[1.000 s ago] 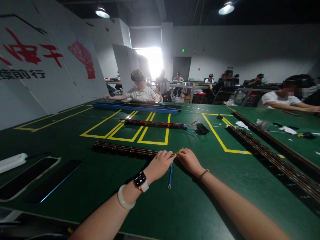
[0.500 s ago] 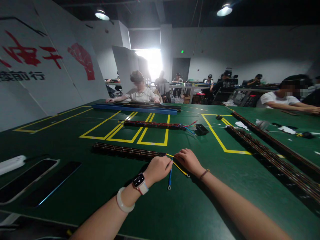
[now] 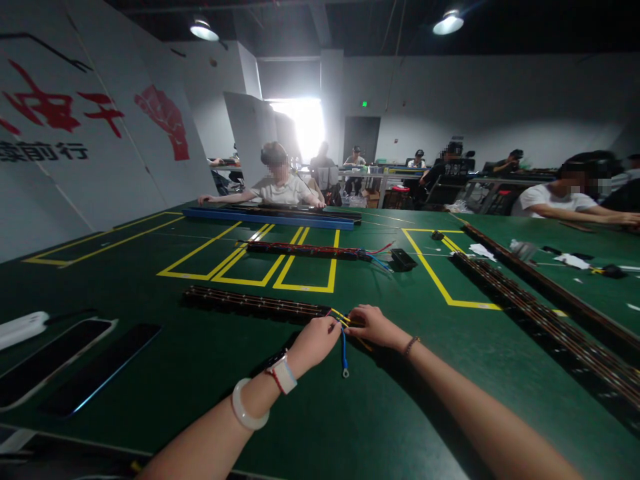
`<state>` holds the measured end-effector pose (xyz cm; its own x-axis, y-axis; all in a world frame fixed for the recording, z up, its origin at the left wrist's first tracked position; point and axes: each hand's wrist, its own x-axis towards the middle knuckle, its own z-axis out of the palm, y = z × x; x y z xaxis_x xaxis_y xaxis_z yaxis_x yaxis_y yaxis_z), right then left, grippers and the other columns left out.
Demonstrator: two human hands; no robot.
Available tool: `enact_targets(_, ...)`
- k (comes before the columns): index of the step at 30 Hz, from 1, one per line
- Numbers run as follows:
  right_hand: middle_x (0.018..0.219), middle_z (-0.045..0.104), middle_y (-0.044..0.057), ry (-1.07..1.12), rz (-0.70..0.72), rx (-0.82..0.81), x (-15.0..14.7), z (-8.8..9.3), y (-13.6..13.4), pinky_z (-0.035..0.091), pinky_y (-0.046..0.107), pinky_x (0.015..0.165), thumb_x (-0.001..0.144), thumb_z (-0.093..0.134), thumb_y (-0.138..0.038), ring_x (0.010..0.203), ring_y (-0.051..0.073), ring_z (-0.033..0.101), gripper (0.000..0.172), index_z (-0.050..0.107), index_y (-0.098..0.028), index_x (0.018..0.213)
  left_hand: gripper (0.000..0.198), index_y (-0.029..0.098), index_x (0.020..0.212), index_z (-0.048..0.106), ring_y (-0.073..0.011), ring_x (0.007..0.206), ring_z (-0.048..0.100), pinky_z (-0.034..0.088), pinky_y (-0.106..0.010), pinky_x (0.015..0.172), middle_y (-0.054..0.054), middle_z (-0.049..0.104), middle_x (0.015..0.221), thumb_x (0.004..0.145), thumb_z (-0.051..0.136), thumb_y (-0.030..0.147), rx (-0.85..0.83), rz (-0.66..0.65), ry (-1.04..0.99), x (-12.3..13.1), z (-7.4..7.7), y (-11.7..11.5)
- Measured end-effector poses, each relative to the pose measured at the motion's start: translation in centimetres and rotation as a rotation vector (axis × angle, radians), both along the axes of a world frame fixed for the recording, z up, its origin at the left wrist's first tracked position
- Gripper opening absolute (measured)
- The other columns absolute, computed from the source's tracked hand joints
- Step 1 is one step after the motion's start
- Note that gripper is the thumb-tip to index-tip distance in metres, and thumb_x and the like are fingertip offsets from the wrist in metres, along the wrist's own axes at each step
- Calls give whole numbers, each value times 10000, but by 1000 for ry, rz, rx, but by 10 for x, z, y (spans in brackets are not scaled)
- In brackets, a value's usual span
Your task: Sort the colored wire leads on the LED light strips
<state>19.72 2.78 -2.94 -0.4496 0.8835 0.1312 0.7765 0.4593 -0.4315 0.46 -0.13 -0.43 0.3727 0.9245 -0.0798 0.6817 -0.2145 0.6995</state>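
Observation:
A long dark strip with copper-coloured lines (image 3: 255, 302) lies crosswise before me, with wires coming out of its right end. My left hand (image 3: 316, 341) is closed at that end, its fingertips pinching the wires. From under it a blue wire (image 3: 345, 353) hangs toward me, tipped with a ring terminal. My right hand (image 3: 377, 327) is just to the right, thumb and fingers closed on a yellow wire (image 3: 342, 315). Part of the yellow wire shows below the right hand. Exactly which strands each hand grips is partly hidden by the fingers.
Beyond lies a strip with red and blue wires (image 3: 310, 250), beside a black box (image 3: 403, 259). Longer strips (image 3: 540, 307) run along the right. Phones (image 3: 103, 370) rest at the left. Across the green table (image 3: 210, 400) a person (image 3: 280, 183) sits behind a blue channel (image 3: 270, 219).
My left wrist has turned, so the watch face points away. My right fingers have closed in on the yellow wire, whose terminal end has slipped beneath the hand. The blue wire has shifted slightly right.

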Motion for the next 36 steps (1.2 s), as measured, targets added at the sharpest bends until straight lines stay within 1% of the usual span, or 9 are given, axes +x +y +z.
enact_targets(3, 830, 624, 26, -37, 0, -10, 0, 1, 0, 374, 280, 766, 766, 688, -292, 810, 164, 558, 168, 660, -174, 881, 336, 131, 891, 566, -78, 423, 512, 383, -218, 444, -60, 661, 835, 905, 369, 403, -178, 4, -170, 1, -6, 4)
enact_targets(8, 828, 627, 40, -46, -26, 50, -3, 4, -3, 380, 257, 724, 782, 653, -257, 788, 160, 563, 125, 666, -164, 865, 187, 133, 929, 491, -53, 471, 572, 323, -180, 406, -87, 641, 989, 887, 425, 303, -408, 17, -447, 4, -11, 5)
enact_targets(13, 820, 635, 50, -136, -58, 135, -10, 13, -11, 375, 235, 656, 855, 557, -166, 765, 153, 581, 103, 659, -174, 859, 164, 141, 957, 461, -108, 578, 631, 412, -200, 538, 6, 594, 667, 885, 485, 287, -591, 5, -645, 7, -13, 0)
enact_targets(16, 841, 634, 64, -296, -38, 216, -16, 18, -18, 375, 266, 697, 869, 555, -166, 794, 178, 589, 107, 660, -185, 869, 160, 142, 968, 456, -119, 631, 643, 423, -222, 589, -8, 604, 687, 910, 470, 291, -681, 4, -794, 9, -15, 0)
enact_targets(20, 895, 637, 92, -453, 11, 277, -27, 21, -28, 385, 302, 738, 863, 565, -161, 823, 207, 595, 113, 659, -171, 926, 132, 136, 915, 494, -100, 627, 614, 426, -233, 621, -37, 619, 766, 939, 386, 208, -794, 57, -992, 11, -16, 1)
enact_targets(25, 971, 642, 149, -552, 69, 345, -41, 17, -42, 403, 328, 745, 856, 507, -86, 833, 224, 589, 189, 643, -122, 983, 180, 140, 811, 501, -75, 612, 542, 418, -212, 636, -21, 585, 740, 939, 377, 164, -819, 186, -1016, 14, -15, 1)
enact_targets(29, 954, 645, 139, -521, 76, 312, -43, 22, -48, 419, 328, 743, 844, 502, -85, 839, 227, 589, 198, 640, -126, 981, 187, 140, 792, 509, -70, 594, 511, 412, -207, 639, -2, 551, 701, 938, 397, 177, -800, 174, -982, 15, -17, 1)
enact_targets(32, 961, 640, 145, -492, 35, 283, -40, 30, -50, 431, 332, 735, 853, 496, -108, 837, 232, 601, 207, 634, -132, 1006, 152, 147, 793, 503, -66, 576, 496, 406, -211, 632, 12, 545, 694, 922, 453, 208, -777, 174, -966, 15, -22, 1)
enact_targets(36, 874, 660, 115, -430, -13, 159, -32, 38, -49, 433, 299, 646, 892, 452, -120, 737, 206, 632, 239, 625, -170, 1050, 135, 151, 826, 496, -72, 610, 509, 391, -209, 628, 13, 554, 716, 919, 468, 245, -737, 134, -970, 15, -27, 2)
